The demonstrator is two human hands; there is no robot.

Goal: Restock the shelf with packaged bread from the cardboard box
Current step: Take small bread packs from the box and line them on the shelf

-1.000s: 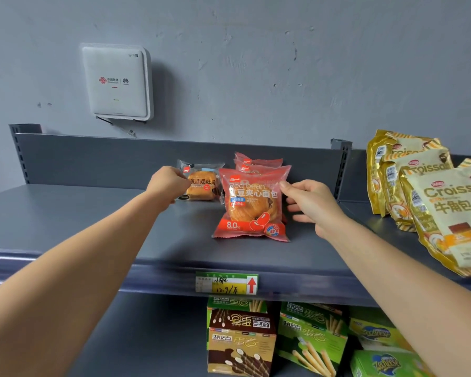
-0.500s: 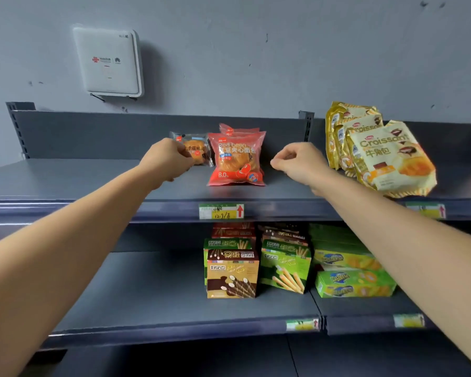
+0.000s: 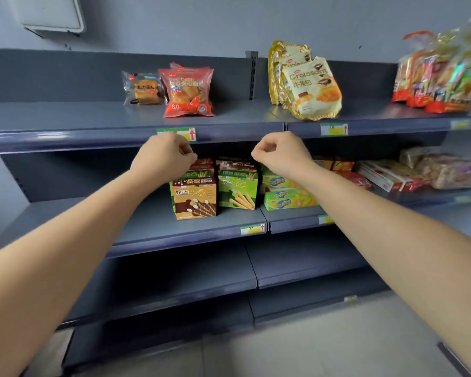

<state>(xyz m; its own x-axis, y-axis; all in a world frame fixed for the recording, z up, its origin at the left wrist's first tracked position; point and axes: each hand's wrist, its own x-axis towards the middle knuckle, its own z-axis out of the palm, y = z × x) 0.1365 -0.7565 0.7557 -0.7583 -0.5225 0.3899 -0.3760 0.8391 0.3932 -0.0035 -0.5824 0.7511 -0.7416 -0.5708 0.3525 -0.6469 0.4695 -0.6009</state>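
Here, crinkly red bread packs (image 3: pixel 188 91) stand on a seemingly metal shelf (image 3: pixel 65 115).

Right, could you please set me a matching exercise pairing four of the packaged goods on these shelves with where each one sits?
Things:
1. red plastic packet of bean bread
2. clear plastic packet of brown bread
3. cream and gold croissant bag
4. brown cardboard box of wafer sticks

Places:
A. middle shelf, seen just under the left hand
B. top shelf, right of the upright post
C. top shelf, leftmost packet
D. top shelf, between the leftmost packet and the post

Pairs: 1-D, 2-C, 3-B, 4-A.
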